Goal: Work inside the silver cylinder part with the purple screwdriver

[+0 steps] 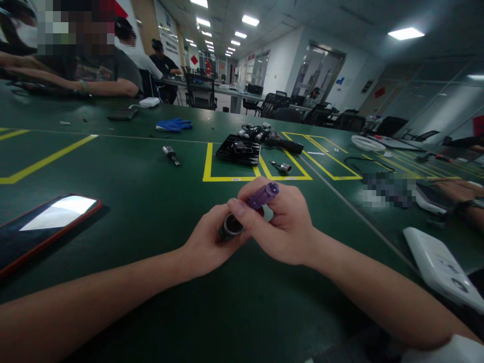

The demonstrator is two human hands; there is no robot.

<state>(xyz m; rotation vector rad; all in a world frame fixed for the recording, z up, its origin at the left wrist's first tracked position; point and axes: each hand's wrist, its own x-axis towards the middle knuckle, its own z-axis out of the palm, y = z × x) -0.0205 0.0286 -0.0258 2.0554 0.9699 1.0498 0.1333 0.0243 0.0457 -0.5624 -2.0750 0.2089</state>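
My left hand (206, 239) is closed around a dark metal socket (231, 227), whose round open end faces me. In my right hand (289, 222) is a screwdriver with a translucent purple handle (263, 195), gripped between thumb and fingers. Both hands meet above the green table (159, 312), and the screwdriver's tip is hidden behind the fingers. Whether it touches the socket I cannot tell. Beyond my hands lie a metal socket bit (285, 168) and, further left, another socket bit (171, 154).
A black patterned case (238, 150) and dark metal parts (257, 132) lie beyond, near yellow tape (207, 161). A phone (45, 227) is at left, a white device (440, 264) at right, a blue glove (174, 125) further back. A person (102, 70) sits across the table.
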